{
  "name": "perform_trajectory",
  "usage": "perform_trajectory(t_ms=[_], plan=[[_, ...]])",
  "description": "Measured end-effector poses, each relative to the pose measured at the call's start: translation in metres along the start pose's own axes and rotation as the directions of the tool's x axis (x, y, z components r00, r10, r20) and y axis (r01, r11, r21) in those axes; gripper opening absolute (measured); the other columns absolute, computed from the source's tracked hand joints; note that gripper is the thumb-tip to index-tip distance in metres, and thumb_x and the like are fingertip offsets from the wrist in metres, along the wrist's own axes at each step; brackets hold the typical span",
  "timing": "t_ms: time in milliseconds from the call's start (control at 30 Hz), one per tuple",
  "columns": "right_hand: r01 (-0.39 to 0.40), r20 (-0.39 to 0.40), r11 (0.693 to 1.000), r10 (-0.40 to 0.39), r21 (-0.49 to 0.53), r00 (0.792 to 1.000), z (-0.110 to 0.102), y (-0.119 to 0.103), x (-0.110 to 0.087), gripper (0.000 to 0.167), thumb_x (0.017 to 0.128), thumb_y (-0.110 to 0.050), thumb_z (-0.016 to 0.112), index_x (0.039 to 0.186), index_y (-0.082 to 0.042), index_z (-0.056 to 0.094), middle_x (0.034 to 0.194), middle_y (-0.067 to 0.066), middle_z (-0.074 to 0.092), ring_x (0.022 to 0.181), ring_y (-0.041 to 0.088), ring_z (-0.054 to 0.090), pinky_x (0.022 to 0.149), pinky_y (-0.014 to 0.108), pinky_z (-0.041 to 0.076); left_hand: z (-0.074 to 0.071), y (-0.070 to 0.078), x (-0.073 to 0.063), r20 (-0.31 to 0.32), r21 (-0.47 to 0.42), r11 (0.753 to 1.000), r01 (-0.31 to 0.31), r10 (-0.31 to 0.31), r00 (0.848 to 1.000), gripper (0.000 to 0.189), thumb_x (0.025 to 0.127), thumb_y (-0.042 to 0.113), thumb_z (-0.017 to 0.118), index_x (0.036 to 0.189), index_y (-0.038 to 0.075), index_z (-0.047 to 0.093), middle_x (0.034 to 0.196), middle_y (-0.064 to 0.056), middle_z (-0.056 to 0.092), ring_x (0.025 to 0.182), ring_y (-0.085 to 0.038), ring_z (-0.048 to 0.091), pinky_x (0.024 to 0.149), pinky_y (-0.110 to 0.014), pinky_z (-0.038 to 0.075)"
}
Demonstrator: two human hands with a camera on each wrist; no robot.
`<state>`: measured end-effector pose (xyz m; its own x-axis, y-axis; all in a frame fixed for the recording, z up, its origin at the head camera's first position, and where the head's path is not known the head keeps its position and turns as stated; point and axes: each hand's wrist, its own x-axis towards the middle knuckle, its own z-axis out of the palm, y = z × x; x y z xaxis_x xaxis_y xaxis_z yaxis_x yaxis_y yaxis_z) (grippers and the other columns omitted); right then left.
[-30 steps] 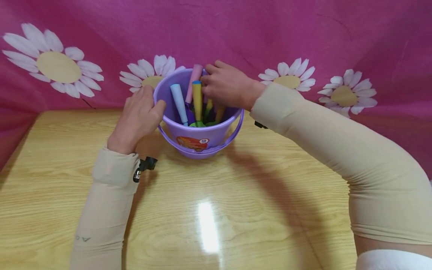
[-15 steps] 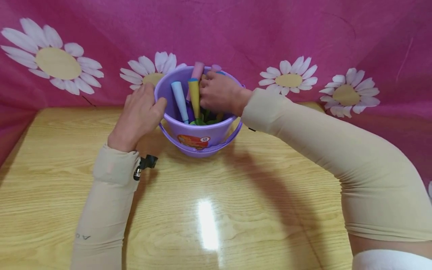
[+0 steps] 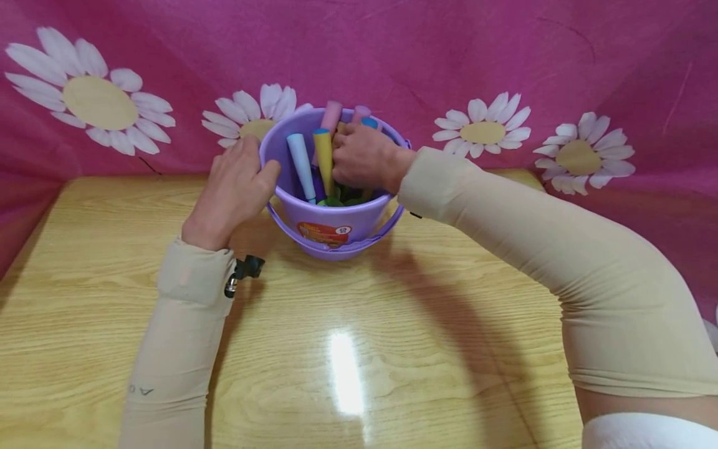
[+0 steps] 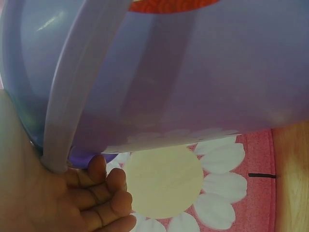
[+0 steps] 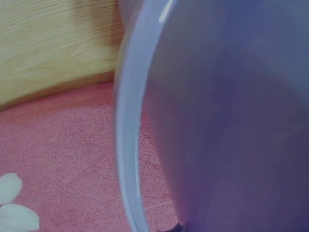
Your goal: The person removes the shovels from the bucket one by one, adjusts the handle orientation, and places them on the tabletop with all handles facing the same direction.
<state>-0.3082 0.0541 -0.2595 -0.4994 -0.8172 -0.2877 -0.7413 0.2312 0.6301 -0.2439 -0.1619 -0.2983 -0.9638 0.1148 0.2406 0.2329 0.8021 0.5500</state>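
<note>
I have the bare left hand [image 3: 231, 190] holding the left side of a round lavender plastic bucket [image 3: 363, 219], fingers [image 4: 108, 205] curled outside its wall, thumb at the rim; the bucket stands upright on the pale wood-grain worktop [image 3: 269, 362], near a magenta flowered cloth [image 3: 370, 50]; inside I see a light-blue tapered handle [image 3: 301, 165], a yellow handle with a blue end [image 3: 323, 159], and a pink handle [image 3: 332, 115] behind; the bare right hand [image 3: 367, 156] is in there too, fingertips hidden; I cannot tell how open it is or what it holds.
</note>
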Motion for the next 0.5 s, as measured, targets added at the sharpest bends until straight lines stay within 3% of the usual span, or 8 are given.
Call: perform_trajectory(t_ms=[500], plan=[[0.030,-0.013,0.998,-0.031,-0.062,0.999,-0.0040,0.0052,-0.0043,0.027,0.098,-0.006,0.056,0.104,-0.017,0.080,0.113,0.013,0.078,0.111,0.034,0.066,0.100,0.045,0.050,-0.0011,0.0029,-0.0018,0.033,0.001,0.999,0.039,-0.039,0.999,0.048,0.098,0.032,0.037,0.125,-0.007,0.050,0.114,-0.024,0.058,0.107,-0.039,0.056,0.095,-0.055,0.045]])
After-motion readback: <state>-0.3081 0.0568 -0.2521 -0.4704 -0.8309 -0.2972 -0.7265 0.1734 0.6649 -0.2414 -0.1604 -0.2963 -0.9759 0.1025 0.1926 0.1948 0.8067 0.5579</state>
